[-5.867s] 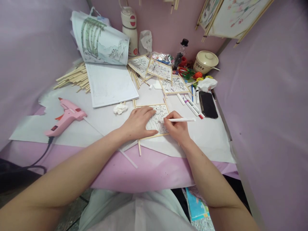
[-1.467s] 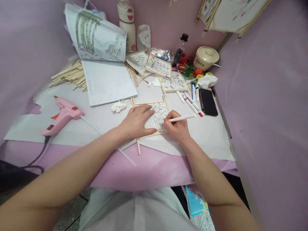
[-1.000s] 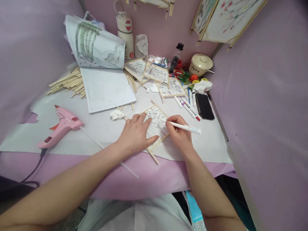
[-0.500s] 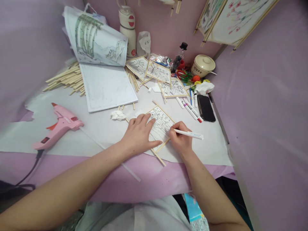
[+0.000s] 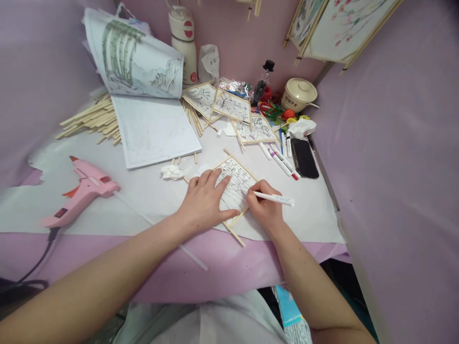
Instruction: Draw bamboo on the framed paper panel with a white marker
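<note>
In the head view, a white panel (image 5: 234, 184) with fine black line drawing lies on the table, framed by thin wooden sticks. My left hand (image 5: 204, 198) rests flat on its left part with fingers spread. A white pen (image 5: 274, 197) is gripped in my right hand (image 5: 264, 205), its tip down at the panel's right side and partly hidden by the fingers. Crumpled tissue (image 5: 172, 172) sits just left of the panel. Behind it lie similar framed drawings (image 5: 232, 106), overlapping one another.
At left are a pink glue gun (image 5: 86, 188) with a long glue stick and a pile of wooden sticks (image 5: 91, 119). An open pad (image 5: 156, 131) stands behind my left hand. Markers (image 5: 283, 162), a phone (image 5: 304, 157), a lidded pot (image 5: 299, 94) and a bottle (image 5: 182, 45) line the back and right.
The whole view has shifted slightly, so things appear a little further left. My right hand and pen remain at the panel's right side; my left hand stays spread on it.
</note>
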Demonstrator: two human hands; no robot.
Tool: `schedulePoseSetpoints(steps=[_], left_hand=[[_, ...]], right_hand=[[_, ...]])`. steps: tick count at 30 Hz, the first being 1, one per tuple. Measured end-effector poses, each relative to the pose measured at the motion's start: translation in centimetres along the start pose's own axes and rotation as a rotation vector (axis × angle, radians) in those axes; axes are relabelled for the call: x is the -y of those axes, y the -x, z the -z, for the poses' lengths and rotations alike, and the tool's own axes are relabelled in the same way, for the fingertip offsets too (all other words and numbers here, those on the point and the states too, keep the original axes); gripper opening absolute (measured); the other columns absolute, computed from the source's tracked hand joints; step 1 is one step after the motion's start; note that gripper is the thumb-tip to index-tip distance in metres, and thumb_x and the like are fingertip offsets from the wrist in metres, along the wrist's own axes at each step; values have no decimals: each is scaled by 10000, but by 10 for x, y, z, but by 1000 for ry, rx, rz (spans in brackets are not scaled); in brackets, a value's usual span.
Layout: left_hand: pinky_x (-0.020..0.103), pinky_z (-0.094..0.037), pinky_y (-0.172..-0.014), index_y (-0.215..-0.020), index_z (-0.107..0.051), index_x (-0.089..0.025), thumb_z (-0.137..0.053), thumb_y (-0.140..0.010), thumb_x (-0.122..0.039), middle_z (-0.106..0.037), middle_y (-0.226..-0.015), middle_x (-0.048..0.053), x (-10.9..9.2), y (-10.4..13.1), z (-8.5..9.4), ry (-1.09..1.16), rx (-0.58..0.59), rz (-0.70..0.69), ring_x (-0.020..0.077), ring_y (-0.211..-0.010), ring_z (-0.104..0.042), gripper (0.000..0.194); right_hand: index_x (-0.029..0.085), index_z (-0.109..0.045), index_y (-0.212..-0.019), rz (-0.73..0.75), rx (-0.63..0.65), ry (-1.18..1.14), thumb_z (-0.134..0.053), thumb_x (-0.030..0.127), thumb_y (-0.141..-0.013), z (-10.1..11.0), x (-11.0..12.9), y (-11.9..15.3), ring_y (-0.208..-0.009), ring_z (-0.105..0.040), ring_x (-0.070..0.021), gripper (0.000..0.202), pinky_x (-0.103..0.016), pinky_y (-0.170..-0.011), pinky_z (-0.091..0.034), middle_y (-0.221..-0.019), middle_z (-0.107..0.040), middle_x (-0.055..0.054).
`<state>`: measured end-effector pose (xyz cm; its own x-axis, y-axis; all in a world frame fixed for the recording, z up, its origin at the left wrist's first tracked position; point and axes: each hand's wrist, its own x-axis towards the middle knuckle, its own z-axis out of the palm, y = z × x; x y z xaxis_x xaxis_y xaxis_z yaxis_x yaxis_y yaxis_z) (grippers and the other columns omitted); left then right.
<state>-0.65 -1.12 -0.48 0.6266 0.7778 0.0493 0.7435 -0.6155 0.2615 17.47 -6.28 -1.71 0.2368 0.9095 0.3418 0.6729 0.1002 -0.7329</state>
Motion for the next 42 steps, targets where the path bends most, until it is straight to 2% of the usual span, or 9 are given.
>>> schedulePoseSetpoints(steps=[13, 25, 31, 42], left_hand=[[548, -293, -1054, -1442, -418, -188, -595, -756, -690, -333, -1537, 167, -1, 0, 1, 8, 7, 2, 379, -1383, -280, 868], [536, -293, -1056, -1447, -415, -181, -594, -764, -683, -339, -1534, 163, -2, 0, 1, -6, 12, 6, 368, -1380, -282, 866], [528, -284, -1066, -1452, -409, -184, -601, -762, -682, -334, -1536, 152, -2, 0, 0, -18, 9, 9, 373, -1381, -276, 872], [531, -290, -1054, -1445, -417, -180, -602, -760, -684, -341, -1533, 160, -1, 0, 0, -17, 0, 5, 367, -1379, -283, 870]], right_hand=[[216, -470, -656, 38, -40, 45, -516, 150, -779, -1, -1, 1, -518, -442, -114, 147, -261, -529, -335, -554, -479, 55], [205, -505, -664, 42, 2, 15, -543, 157, -779, -1, -1, 1, -520, -459, -103, 130, -250, -532, -346, -552, -500, 60], [206, -489, -648, 2, -87, -14, -530, 149, -759, -1, -1, 1, -511, -445, -100, 132, -245, -518, -347, -553, -499, 62], [206, -502, -649, 14, -43, -10, -525, 167, -764, -1, 0, 0, -509, -448, -101, 123, -243, -519, -346, -547, -497, 61]])
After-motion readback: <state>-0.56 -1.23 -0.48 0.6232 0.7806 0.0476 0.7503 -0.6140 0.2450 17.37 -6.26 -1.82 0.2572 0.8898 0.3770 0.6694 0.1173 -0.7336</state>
